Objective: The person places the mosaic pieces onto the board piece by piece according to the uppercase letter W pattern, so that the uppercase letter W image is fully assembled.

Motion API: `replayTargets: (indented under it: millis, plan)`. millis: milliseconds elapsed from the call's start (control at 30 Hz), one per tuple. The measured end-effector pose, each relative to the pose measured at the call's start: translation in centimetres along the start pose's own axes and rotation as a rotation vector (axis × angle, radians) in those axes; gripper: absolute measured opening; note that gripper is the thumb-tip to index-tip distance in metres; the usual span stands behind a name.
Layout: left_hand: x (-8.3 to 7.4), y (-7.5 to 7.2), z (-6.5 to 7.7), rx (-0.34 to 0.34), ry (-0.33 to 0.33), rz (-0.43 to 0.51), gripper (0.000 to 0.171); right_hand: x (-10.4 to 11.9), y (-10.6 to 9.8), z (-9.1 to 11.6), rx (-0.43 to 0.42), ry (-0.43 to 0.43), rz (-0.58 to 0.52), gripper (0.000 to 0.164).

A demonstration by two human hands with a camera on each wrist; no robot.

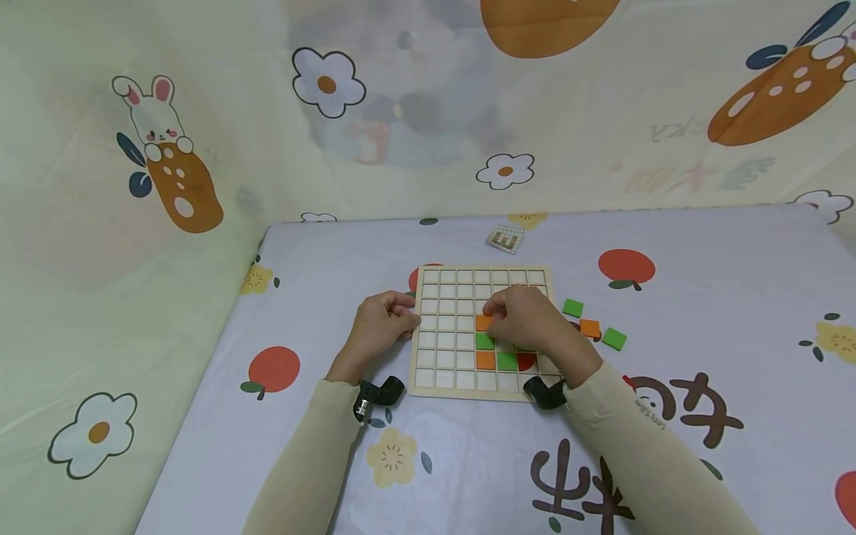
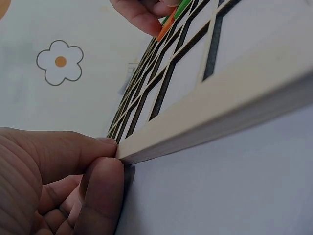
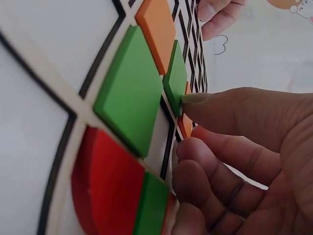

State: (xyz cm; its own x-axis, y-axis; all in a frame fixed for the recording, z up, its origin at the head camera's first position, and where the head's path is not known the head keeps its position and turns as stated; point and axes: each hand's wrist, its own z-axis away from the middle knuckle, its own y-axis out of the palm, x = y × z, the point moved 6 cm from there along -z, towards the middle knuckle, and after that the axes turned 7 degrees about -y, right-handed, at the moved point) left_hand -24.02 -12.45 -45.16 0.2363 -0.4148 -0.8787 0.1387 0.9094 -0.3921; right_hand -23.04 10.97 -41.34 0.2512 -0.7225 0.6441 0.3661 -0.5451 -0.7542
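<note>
A wooden grid board (image 1: 444,394) lies on the table, with square tiles in some of its cells. My left hand (image 1: 381,323) pinches the board's left edge between thumb and forefinger. Over the grid, my right hand (image 1: 524,316) holds an orange tile (image 1: 483,322) at its cell with thumb and fingertips. Below that tile in the same column are a green tile (image 1: 484,341) and another orange tile (image 1: 485,360). To the right along the lower row come a green tile (image 1: 507,362) and a red piece (image 3: 112,183) with a curved side. My right hand partly hides other green pieces.
Right of the board lie loose tiles: a green one (image 1: 573,307), an orange one (image 1: 590,329) and another green one (image 1: 614,339). Behind the board is a small card (image 1: 505,238) with a printed grid. A patterned cloth (image 1: 702,297) covers the table.
</note>
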Motion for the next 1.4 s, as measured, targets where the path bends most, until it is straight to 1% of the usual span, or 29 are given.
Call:
replayTargets:
  millis: [133, 200, 333, 433, 500, 567, 700, 767, 1000, 1200, 1400]
  plan:
    - [0.1, 0.0, 0.0, -0.001, 0.001, -0.001, 0.022, 0.1, 0.0, 0.2, 0.001, 0.012, 0.020, 0.030]
    - [0.1, 0.0, 0.0, -0.001, 0.002, -0.004, 0.022, 0.1, -0.2, 0.5, -0.014, 0.008, 0.042, 0.035]
    - [0.1, 0.0, 0.0, -0.001, 0.005, -0.004, 0.022, 0.3, -0.8, 1.2, -0.078, -0.011, 0.078, 0.045]
    - [0.0, 0.0, -0.1, 0.000, 0.002, 0.001, 0.021, 0.2, -1.5, 1.9, -0.133, -0.038, 0.099, 0.049]
    - [0.0, 0.1, -0.1, 0.001, 0.001, 0.004, 0.021, -0.1, -2.1, 2.4, -0.157, -0.039, 0.113, 0.051]
    - [0.1, 0.1, -0.1, 0.004, 0.003, 0.006, 0.022, -0.6, -2.6, 2.8, -0.163, -0.018, 0.122, 0.053]
    - [0.0, 0.1, -0.1, 0.005, 0.007, 0.004, 0.022, -2.0, -3.8, 3.6, -0.154, 0.063, 0.115, 0.057]
    - [0.0, 0.0, -0.1, 0.004, 0.009, 0.001, 0.022, -2.8, -4.4, 3.9, -0.154, 0.088, 0.121, 0.057]
    - [0.0, -0.1, 0.1, 0.000, 0.005, -0.001, 0.022, -5.7, -6.1, 4.6, -0.171, 0.132, 0.165, 0.054]
    - [0.1, -0.1, 0.1, -0.002, 0.009, -0.005, 0.023, -7.5, -6.5, 4.7, -0.144, 0.190, 0.163, 0.052]
    - [-0.1, 0.0, 0.1, 0.003, 0.005, 0.000, 0.022, -8.4, -6.5, 4.6, -0.113, 0.234, 0.156, 0.045]
